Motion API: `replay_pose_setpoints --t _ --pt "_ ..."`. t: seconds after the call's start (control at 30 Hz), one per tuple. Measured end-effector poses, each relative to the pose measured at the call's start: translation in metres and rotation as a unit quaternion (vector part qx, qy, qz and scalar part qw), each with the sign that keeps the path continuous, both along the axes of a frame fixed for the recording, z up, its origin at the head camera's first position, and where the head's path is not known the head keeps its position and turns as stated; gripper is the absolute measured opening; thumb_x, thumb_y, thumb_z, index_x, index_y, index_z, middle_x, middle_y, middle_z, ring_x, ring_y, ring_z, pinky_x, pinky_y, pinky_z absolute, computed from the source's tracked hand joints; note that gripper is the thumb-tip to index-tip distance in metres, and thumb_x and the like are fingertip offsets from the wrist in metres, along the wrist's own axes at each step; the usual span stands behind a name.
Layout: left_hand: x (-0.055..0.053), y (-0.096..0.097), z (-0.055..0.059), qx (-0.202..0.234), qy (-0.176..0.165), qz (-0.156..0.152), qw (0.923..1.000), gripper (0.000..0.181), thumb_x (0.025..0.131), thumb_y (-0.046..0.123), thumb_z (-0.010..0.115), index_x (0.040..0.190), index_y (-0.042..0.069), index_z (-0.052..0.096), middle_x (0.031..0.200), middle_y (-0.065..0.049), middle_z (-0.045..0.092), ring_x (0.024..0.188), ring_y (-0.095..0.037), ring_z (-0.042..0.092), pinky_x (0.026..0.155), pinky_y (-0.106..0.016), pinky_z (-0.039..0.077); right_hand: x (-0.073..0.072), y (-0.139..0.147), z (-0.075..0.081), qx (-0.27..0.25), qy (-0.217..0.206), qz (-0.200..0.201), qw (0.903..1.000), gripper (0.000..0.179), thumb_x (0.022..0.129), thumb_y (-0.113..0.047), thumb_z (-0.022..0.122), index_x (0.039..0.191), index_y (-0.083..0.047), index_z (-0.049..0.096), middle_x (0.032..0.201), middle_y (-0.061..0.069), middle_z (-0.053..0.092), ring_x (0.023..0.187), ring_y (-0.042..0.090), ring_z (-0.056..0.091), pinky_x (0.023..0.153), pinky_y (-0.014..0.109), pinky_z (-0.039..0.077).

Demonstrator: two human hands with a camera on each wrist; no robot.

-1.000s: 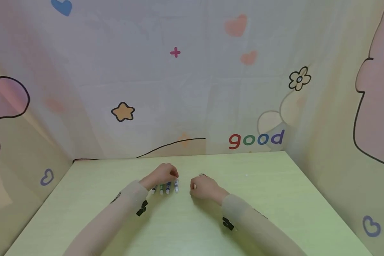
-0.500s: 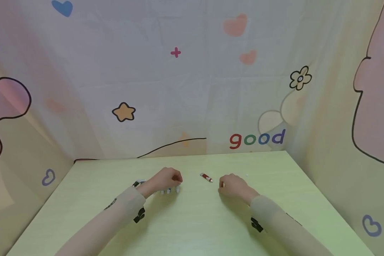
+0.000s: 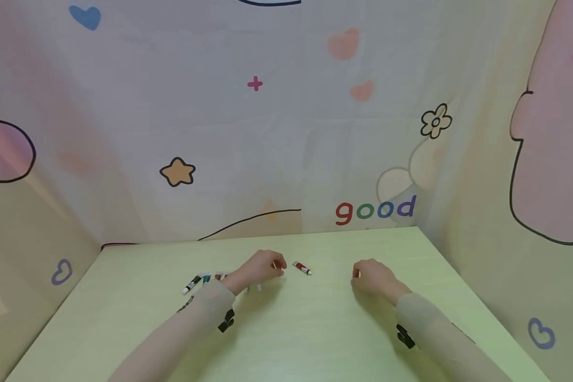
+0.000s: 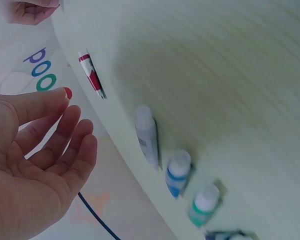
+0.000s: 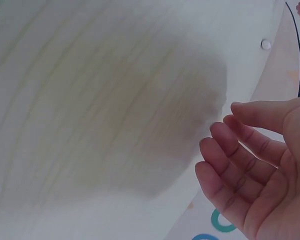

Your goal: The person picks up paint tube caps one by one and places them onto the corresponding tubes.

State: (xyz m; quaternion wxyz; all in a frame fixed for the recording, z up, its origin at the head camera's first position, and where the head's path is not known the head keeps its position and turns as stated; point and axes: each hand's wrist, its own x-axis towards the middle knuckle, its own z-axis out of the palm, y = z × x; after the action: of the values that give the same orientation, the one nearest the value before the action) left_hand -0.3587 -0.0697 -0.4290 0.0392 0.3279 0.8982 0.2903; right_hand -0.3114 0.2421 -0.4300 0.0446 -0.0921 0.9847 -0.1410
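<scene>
A small red paint tube [image 3: 302, 268] with a white cap lies by itself on the table, between my two hands. My left hand [image 3: 262, 267] hovers just left of it, fingers loosely bent and nothing in them; the left wrist view shows a gap between thumb and fingers. Below that hand in the same view are a white tube [image 4: 146, 135], a blue tube [image 4: 178, 172] and a green tube [image 4: 204, 205], standing in a row. Farther right, my right hand [image 3: 376, 277] is over the table, its fingers relaxed and holding nothing.
More paint tubes lie left of my left wrist, among them a black tube [image 3: 191, 285] and a dark green tube [image 3: 206, 279]; my forearm hides part of the row. The pale wooden table [image 3: 291, 339] ends at a printed cloth backdrop [image 3: 229, 132].
My right hand has moved right, away from the red paint tube, which now lies in plain sight. My left hand has shifted right toward that tube, uncovering tubes at the row's left end.
</scene>
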Motion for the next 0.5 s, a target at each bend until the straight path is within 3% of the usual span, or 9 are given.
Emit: replay_pose_setpoints --t 0.27,0.5 --pt "-0.014 0.026 -0.012 0.012 -0.019 0.017 0.9996 0.016 0.091 0.004 0.072 0.106 0.000 0.071 0.098 -0.006 0.068 0.088 -0.018 0.061 0.080 -0.033 0.049 -0.005 0.034 0.001 -0.001 0.000 -0.019 0.9998 0.007 0.094 -0.013 0.069 0.089 -0.008 0.066 0.089 0.006 0.065 0.076 0.024 0.054 0.070 0.040 0.046" --pt "-0.023 0.046 -0.017 -0.018 -0.006 0.040 0.9990 0.023 0.089 0.002 0.072 0.112 -0.002 0.070 0.108 -0.014 0.068 0.104 -0.030 0.062 0.093 -0.043 0.048 -0.008 0.049 0.012 0.025 0.002 -0.023 0.9994 0.006 0.093 -0.011 0.068 0.092 -0.005 0.066 0.085 0.007 0.065 0.076 0.024 0.055 0.072 0.044 0.050"
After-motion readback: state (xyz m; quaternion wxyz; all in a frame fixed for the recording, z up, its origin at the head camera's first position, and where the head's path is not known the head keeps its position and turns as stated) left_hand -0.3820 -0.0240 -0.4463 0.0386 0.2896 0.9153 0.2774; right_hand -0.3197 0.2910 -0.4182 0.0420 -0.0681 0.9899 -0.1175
